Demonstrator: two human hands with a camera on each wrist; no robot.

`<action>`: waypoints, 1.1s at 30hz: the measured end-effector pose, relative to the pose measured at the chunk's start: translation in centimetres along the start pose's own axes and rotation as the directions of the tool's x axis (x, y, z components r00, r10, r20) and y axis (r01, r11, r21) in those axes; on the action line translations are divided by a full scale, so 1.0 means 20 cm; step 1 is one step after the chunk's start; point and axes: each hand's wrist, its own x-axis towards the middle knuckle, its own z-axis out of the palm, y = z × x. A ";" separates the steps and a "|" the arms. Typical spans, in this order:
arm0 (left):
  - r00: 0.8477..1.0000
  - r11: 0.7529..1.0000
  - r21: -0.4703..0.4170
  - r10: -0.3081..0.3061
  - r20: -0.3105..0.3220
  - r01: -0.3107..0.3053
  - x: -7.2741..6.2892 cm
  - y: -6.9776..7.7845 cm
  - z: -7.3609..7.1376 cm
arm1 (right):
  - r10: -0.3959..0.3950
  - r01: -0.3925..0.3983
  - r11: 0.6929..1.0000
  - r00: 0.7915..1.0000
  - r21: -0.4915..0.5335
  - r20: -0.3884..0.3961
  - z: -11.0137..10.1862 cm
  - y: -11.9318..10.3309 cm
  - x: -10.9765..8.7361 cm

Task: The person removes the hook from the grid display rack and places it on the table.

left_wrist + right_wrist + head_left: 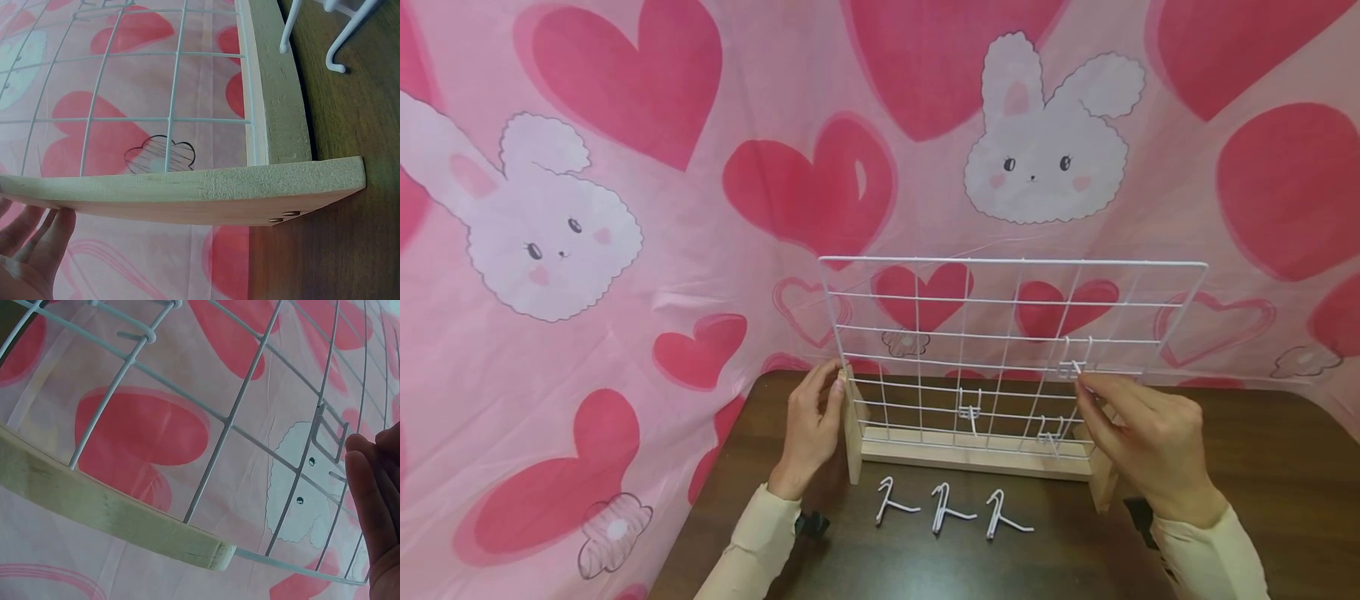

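Observation:
A white wire grid rack (992,337) stands on a wooden base (970,454) with wooden side posts. At its left post (181,190), my left hand (811,421) holds the upper end with thumb and fingertips; part of this grip is hidden. My right hand (1150,437) pinches the prong of a white wire hook (1072,367) at the grid's right side. In the right wrist view, fingertips (359,459) meet that hook's frame. Two more hooks hang lower, a middle hook (970,410) and a right-hand hook (1049,435).
Three loose white hooks lie in a row on the dark wooden table before the rack: a left one (891,502), a middle one (947,510) and a right one (1003,517). A pink cloth (700,225) with hearts and rabbits hangs behind.

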 end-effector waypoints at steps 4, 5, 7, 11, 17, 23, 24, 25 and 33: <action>1.000 1.000 0.004 0.002 -0.002 -0.002 0.00 0.00 0.00 | 0.001 -0.002 1.000 1.000 -0.004 -0.031 0.01 0.00 0.00; 1.000 1.000 0.001 0.002 -0.001 -0.002 0.00 0.00 0.00 | 0.004 -0.004 1.000 0.999 -0.005 -0.045 0.01 0.00 0.00; 1.000 1.000 -0.004 0.000 -0.002 0.000 0.00 -0.01 0.00 | 0.009 -0.010 1.000 0.997 -0.008 -0.076 0.01 0.00 0.00; 1.000 1.000 -0.013 0.001 -0.004 -0.001 0.00 -0.01 0.00 | 0.014 -0.012 1.000 0.986 0.012 -0.166 0.02 -0.02 0.03; 1.000 1.000 -0.024 0.013 -0.005 -0.013 0.01 0.00 0.00 | 0.029 -0.012 0.998 0.956 0.059 -0.291 0.03 -0.04 0.07; 1.000 1.000 -0.026 0.004 0.000 -0.004 0.01 0.00 0.00 | 0.038 0.004 0.992 0.948 0.129 -0.316 0.02 -0.03 0.06; 1.000 1.000 -0.028 0.000 0.002 0.000 0.01 0.00 0.01 | 0.037 0.007 0.990 0.948 0.138 -0.317 0.02 -0.03 0.05; 1.000 1.000 -0.030 -0.001 0.002 0.001 0.01 0.00 0.01 | 0.034 0.012 0.990 0.948 0.142 -0.316 0.02 -0.03 0.05; 1.000 0.999 -0.037 -0.001 0.000 0.001 0.00 0.00 0.01 | 0.000 0.041 0.989 0.962 0.145 -0.274 0.00 -0.04 0.01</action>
